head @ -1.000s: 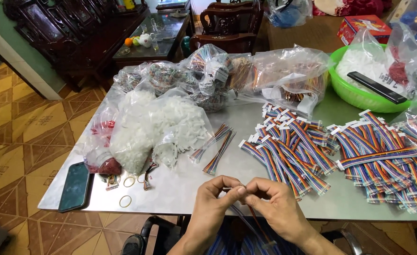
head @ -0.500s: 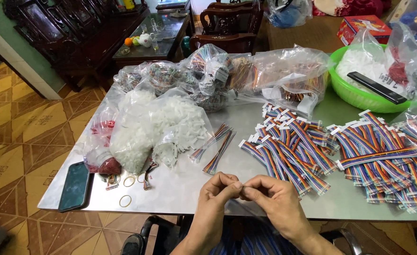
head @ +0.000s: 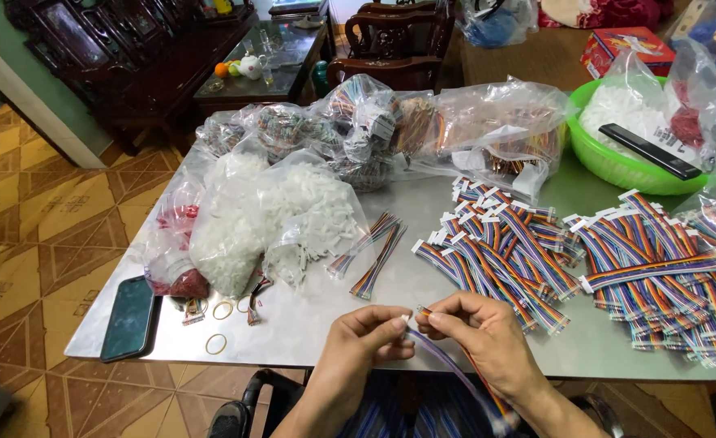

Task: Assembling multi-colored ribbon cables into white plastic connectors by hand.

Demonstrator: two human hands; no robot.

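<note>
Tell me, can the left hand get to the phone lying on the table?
Probably yes. The phone lies flat near the table's front left corner, with only loose rubber bands between. But the left hand is pinching a small white connector, so it is busy.

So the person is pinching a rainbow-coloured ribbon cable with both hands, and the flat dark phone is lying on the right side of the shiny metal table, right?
Not quite. The flat dark phone lies on the left side of the shiny metal table, near its front corner, as the head view shows. The rest holds: the left hand and right hand both pinch the rainbow-coloured ribbon cable.
</note>
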